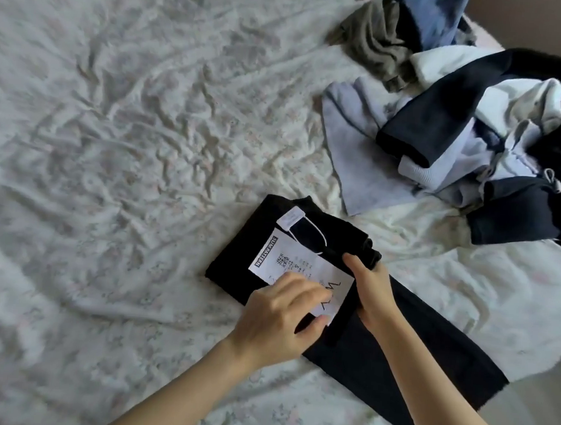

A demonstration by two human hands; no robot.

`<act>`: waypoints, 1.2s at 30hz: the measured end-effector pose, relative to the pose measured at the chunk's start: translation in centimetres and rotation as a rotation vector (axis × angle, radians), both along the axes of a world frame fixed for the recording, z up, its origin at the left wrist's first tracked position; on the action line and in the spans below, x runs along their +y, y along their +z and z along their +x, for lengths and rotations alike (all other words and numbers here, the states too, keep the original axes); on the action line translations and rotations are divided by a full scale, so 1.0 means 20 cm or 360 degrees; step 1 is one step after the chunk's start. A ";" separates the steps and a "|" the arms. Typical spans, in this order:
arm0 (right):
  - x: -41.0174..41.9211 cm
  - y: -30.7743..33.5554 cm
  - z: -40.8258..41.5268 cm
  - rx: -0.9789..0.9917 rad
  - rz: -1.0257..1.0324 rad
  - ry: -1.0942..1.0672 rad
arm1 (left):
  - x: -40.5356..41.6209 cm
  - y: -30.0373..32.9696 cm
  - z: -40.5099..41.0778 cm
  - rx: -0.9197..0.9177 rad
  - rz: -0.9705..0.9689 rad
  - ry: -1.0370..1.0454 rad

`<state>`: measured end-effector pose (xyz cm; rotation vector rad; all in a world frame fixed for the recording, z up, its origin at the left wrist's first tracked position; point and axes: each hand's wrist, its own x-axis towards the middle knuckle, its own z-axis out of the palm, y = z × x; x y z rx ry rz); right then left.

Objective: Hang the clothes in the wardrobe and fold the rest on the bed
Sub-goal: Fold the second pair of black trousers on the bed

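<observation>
Currently mid-fold on a black, new-looking knit garment (348, 316) lying on the wrinkled pale floral bedsheet (112, 134), near the bed's front edge. Its long axis runs diagonally: folded end up-left, unfolded length trailing down-right toward the person. A white paper hang tag with printed text and a QR code (289, 262) sits on top of the folded end, tied on by a white cord. Left hand (281, 325) is over the tag, fingers (313, 294) curled and touching or pinching the paper; can't tell which. Right hand (371, 288) is just beside it on the right, thumb on top and fingers wrapped round a bunched fold of the black fabric, so it's holding the garment. Hands are near each other, roughly at the fold line across the garment's width. My read: next move is either tucking the tag flat or bringing the trailing down-right length up over the folded end. The right hand is nearer that free length and already has fabric; the left would pin the folded part. Risk: the tag slipping out or creasing under the fold. Unsorted pile of dark navy, white, pale lilac and olive clothes (477, 126) sits well apart, upper right on the bed. No wardrobe in view.
</observation>
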<state>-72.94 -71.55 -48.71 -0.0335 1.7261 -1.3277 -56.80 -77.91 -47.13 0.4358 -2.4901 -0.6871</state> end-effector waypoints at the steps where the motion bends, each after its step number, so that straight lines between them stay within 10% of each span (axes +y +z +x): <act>1: 0.07 -0.02 -0.01 0.0062 0.0062 0.0005 | 0.01 -0.01 -0.01 0.0005 -0.0019 0.0084; 5: 0.26 -0.09 -0.04 0.0221 0.0274 -0.0166 | -0.01 -0.12 -0.05 -0.0584 -0.0005 0.0498; 12: 0.31 -0.17 0.01 0.0457 0.0715 -0.0081 | -0.03 -0.48 0.00 -0.1632 0.0079 0.0263; 16: 0.28 -0.15 0.02 0.0804 0.1107 0.0217 | -0.04 -0.47 0.02 -0.1593 0.0040 0.0140; 21: 0.09 -0.11 0.07 0.1919 0.0695 0.0540 | -0.11 -0.40 0.03 -0.0612 -0.0024 0.0271; 29: -0.15 -0.43 0.08 0.2021 0.0748 0.1849 | -0.31 -0.61 -0.05 -0.1454 0.0007 0.0660; 36: 0.13 -0.44 0.17 0.2156 0.0789 0.1660 | -0.19 -0.59 0.15 -0.1339 -0.0291 0.0547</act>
